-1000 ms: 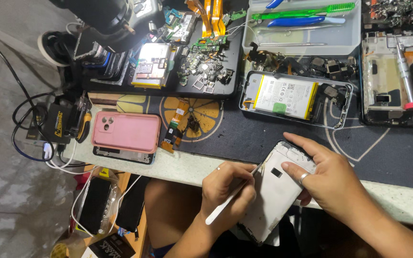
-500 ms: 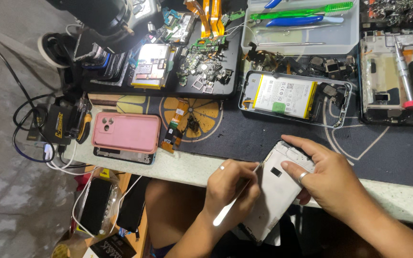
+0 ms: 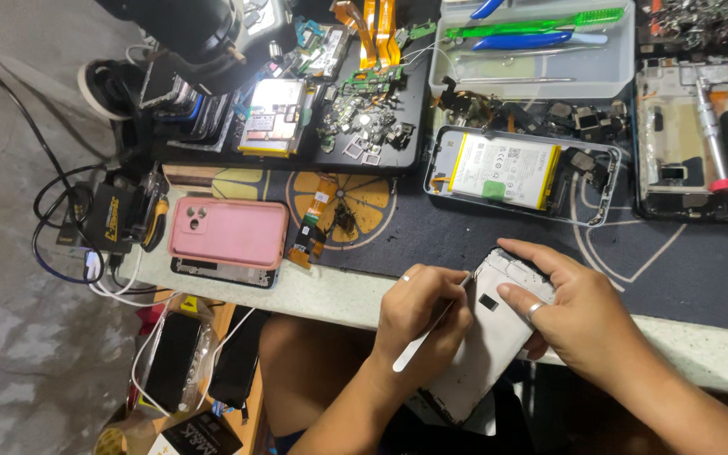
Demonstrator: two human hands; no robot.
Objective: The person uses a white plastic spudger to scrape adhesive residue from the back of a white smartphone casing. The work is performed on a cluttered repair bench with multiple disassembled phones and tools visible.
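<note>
My right hand grips a white phone back shell at its upper end, thumb and fingers spread over the camera cut-out. The shell hangs tilted over the table's front edge, above my lap. My left hand is closed on a thin white pry tool, pen-style. The tool's tip touches the shell's upper left edge. A ring shows on a finger of each hand.
A pink phone case lies at the left on another phone frame. An opened phone with a yellow-edged battery sits behind my hands. There are a parts tray, a tool box, a frame with a screwdriver, and cables.
My left hand has edged the pry tool slightly up along the shell's left edge. My right hand keeps its hold with little movement.
</note>
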